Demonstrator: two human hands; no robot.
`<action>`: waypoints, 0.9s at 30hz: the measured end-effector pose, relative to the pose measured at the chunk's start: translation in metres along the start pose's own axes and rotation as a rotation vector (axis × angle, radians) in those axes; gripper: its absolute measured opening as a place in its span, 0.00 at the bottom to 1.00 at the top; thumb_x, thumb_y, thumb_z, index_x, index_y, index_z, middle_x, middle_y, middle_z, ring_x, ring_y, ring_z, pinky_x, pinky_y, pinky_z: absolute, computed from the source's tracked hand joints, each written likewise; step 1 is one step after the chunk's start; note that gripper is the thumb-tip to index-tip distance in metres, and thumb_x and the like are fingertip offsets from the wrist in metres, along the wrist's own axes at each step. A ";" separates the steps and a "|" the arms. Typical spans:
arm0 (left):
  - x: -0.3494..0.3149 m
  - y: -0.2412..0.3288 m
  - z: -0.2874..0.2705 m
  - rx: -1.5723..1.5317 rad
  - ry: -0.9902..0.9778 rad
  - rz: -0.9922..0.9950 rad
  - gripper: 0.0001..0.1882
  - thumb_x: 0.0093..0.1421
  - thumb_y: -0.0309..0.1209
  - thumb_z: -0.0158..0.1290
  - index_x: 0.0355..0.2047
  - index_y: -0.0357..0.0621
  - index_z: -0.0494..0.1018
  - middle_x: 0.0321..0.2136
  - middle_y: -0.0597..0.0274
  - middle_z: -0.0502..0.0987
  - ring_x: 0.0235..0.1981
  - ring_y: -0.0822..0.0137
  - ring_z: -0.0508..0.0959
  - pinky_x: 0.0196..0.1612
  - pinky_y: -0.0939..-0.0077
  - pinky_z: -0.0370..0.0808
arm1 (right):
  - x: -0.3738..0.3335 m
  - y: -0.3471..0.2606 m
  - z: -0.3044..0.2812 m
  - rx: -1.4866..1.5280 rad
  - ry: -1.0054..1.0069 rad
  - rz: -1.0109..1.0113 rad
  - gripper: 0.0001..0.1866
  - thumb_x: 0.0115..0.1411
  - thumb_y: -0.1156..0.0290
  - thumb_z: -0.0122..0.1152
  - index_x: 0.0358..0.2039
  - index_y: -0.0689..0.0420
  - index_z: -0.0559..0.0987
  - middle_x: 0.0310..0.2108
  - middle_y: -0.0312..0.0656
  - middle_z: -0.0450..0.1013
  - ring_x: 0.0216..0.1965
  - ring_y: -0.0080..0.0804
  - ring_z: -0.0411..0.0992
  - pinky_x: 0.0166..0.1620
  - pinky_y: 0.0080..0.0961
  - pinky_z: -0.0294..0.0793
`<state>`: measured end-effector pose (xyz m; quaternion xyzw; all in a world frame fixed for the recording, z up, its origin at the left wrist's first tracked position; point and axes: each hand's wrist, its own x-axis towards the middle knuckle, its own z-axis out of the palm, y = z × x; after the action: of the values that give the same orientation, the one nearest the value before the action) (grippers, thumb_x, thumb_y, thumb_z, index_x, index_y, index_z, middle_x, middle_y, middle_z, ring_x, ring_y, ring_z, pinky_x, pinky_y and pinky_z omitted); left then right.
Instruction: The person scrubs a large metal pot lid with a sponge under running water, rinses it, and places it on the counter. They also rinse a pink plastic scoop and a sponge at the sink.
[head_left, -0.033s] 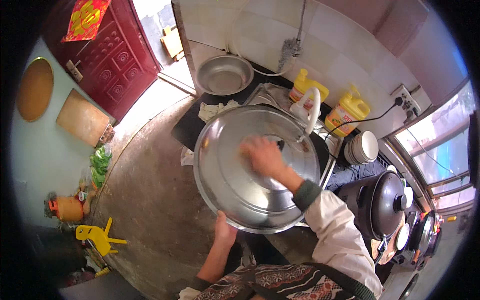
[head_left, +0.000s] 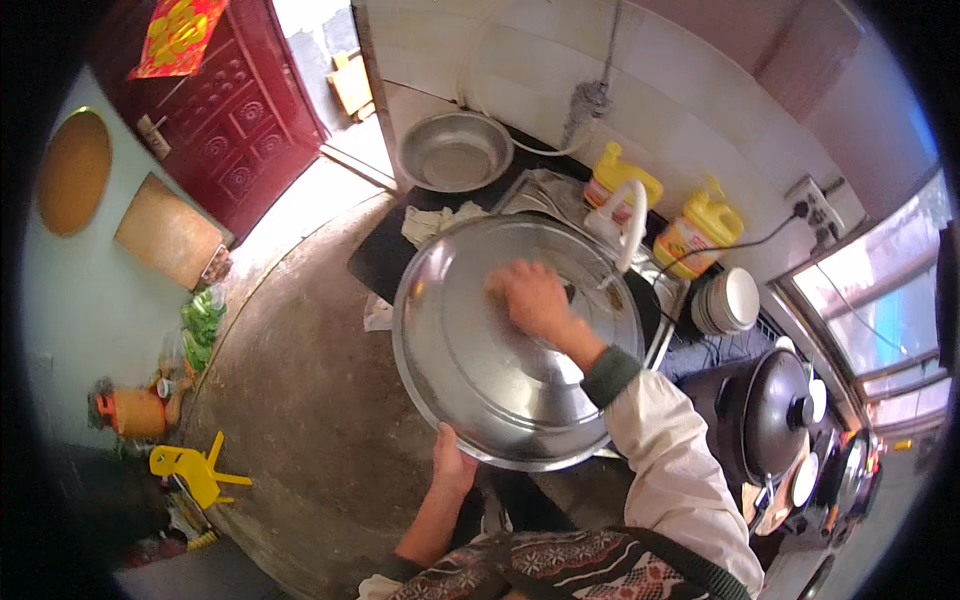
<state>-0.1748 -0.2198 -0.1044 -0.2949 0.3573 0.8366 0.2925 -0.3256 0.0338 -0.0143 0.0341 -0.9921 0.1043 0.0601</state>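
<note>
A large round metal lid (head_left: pixel 470 370) with ringed ridges fills the middle, tilted over the sink. My left hand (head_left: pixel 452 462) grips its near rim, thumb on top and fingers underneath. Near the lid's centre, my right hand (head_left: pixel 535 300) presses down with curled, slightly blurred fingers. What lies under those fingers is hidden. A small dark piece, perhaps the lid's knob, shows beside the right hand. Just beyond the lid's far right edge rises a white curved faucet (head_left: pixel 632 225).
On the dark counter stand a metal basin (head_left: pixel 455 125), a crumpled cloth (head_left: pixel 430 225), yellow pump jugs (head_left: pixel 700 235) and stacked bowls (head_left: pixel 738 300). A dark lidded pot (head_left: pixel 770 405) stands to the right. A yellow stool (head_left: pixel 200 470) is on the floor at left, below a red door (head_left: pixel 235 130).
My right hand has shifted slightly across the lid, away from me. The whole view has moved a little; my left hand keeps its hold on the rim.
</note>
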 end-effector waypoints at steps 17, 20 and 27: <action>0.026 -0.020 -0.015 -0.090 0.078 0.030 0.24 0.71 0.45 0.35 0.56 0.38 0.62 0.49 0.55 0.70 0.49 0.59 0.72 0.50 0.62 0.70 | 0.143 0.069 0.038 -0.088 -0.116 0.223 0.17 0.58 0.64 0.53 0.48 0.43 0.77 0.52 0.45 0.72 0.47 0.45 0.74 0.47 0.43 0.75; 0.015 -0.011 0.001 -0.046 0.121 0.053 0.25 0.72 0.46 0.35 0.53 0.35 0.64 0.46 0.55 0.72 0.46 0.60 0.73 0.48 0.64 0.71 | 0.174 0.034 0.060 -0.095 -0.169 0.002 0.16 0.58 0.59 0.52 0.45 0.44 0.79 0.44 0.44 0.76 0.44 0.45 0.76 0.46 0.41 0.75; 0.020 -0.024 -0.018 -0.001 0.144 0.152 0.22 0.71 0.43 0.36 0.49 0.35 0.68 0.43 0.55 0.73 0.43 0.61 0.74 0.48 0.64 0.71 | 0.112 -0.165 0.057 -0.493 -0.455 -0.601 0.14 0.52 0.56 0.57 0.31 0.50 0.83 0.32 0.37 0.78 0.40 0.35 0.74 0.41 0.36 0.68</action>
<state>-0.1664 -0.2146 -0.1390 -0.3265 0.3983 0.8331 0.2018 -0.4301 -0.1458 -0.0224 0.3275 -0.9214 -0.1676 -0.1255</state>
